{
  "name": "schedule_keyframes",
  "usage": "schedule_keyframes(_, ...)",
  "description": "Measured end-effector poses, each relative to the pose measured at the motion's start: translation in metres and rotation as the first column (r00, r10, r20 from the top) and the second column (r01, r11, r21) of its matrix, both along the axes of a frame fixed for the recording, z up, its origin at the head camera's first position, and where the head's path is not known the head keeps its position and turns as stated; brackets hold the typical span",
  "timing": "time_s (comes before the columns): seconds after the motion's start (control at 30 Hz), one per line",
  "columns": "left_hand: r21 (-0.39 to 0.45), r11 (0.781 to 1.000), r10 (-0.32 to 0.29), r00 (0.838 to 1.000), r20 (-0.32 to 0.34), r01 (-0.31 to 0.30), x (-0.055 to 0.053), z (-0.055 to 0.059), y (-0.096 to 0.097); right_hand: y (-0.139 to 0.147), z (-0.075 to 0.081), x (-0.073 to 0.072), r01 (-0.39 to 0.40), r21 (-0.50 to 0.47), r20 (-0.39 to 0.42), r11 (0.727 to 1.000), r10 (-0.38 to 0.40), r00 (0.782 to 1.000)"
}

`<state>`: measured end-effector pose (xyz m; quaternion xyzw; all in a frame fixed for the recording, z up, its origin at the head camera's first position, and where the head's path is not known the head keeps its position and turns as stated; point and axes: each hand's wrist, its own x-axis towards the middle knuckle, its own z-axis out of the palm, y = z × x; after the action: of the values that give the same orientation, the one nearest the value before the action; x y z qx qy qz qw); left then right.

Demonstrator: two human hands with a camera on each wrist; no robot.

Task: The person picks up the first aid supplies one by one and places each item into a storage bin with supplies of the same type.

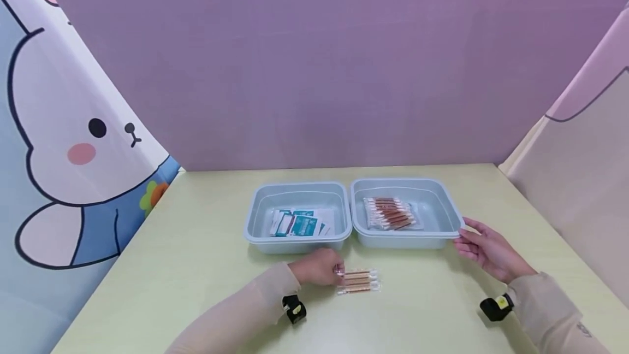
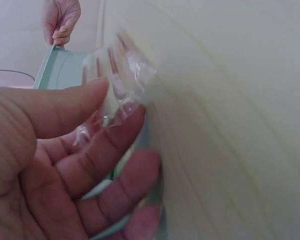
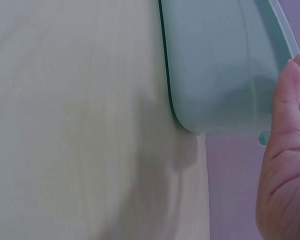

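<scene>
My left hand (image 1: 321,266) pinches the left end of a clear packet of brown-stemmed cotton swabs (image 1: 360,281) in front of the bins. In the left wrist view thumb and fingers close on the crinkled plastic of the packet (image 2: 112,75), close to the table. With my right hand (image 1: 493,250) I grip the front right corner of the right bin's rim. That pale blue bin (image 1: 403,241) holds more packets of swabs (image 1: 391,213). Thumb and fingers on its rim also show in the right wrist view, beside the bin's wall (image 3: 220,75).
Left of it, nearly touching, stands a second pale blue bin (image 1: 300,246) with several teal-and-white sachets (image 1: 302,224) inside. Both stand on a pale yellow-green table (image 1: 162,266). A purple cloth (image 1: 319,70) hangs behind, and a cartoon-printed cloth (image 1: 64,124) borders the left.
</scene>
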<state>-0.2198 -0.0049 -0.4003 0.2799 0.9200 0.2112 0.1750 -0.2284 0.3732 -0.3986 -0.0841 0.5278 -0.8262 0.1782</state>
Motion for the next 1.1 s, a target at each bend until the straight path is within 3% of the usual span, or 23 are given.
schedule_keyframes(0.1, 0.073, 0.997, -0.020, 1.000, 0.019, 0.018, -0.002, 0.001, 0.002, -0.001, 0.000, 0.000, 0.001, 0.008, 0.000, 1.000, -0.001, 1.000)
schedule_keyframes(0.17, 0.158, 0.987, -0.019, 0.997, 0.077, 0.007, -0.002, 0.002, 0.004, -0.001, 0.000, -0.001, 0.001, 0.014, 0.002, 1.000, -0.001, 1.000)
schedule_keyframes(0.27, 0.285, 0.958, -0.036, 0.987, 0.157, -0.011, -0.003, 0.009, 0.009, 0.000, 0.000, -0.001, -0.009, 0.012, 0.002, 1.000, 0.009, 1.000)
schedule_keyframes(0.37, 0.373, 0.928, -0.067, 0.980, 0.186, -0.008, -0.004, 0.020, 0.013, 0.000, 0.001, -0.001, -0.018, 0.002, -0.004, 1.000, 0.018, 1.000)
schedule_keyframes(0.47, 0.414, 0.910, -0.076, 0.980, 0.184, -0.007, -0.005, 0.031, 0.016, 0.000, 0.001, -0.001, -0.022, -0.006, -0.010, 1.000, 0.022, 1.000)
schedule_keyframes(0.63, 0.466, 0.882, -0.039, 0.976, 0.214, -0.067, -0.011, 0.046, 0.021, 0.001, 0.003, -0.001, -0.029, -0.008, -0.011, 1.000, 0.029, 1.000)
schedule_keyframes(1.1, 0.572, 0.814, -0.039, 0.972, 0.231, -0.103, -0.047, 0.068, 0.046, -0.001, 0.001, -0.001, -0.019, 0.034, -0.013, 0.999, 0.019, 1.000)
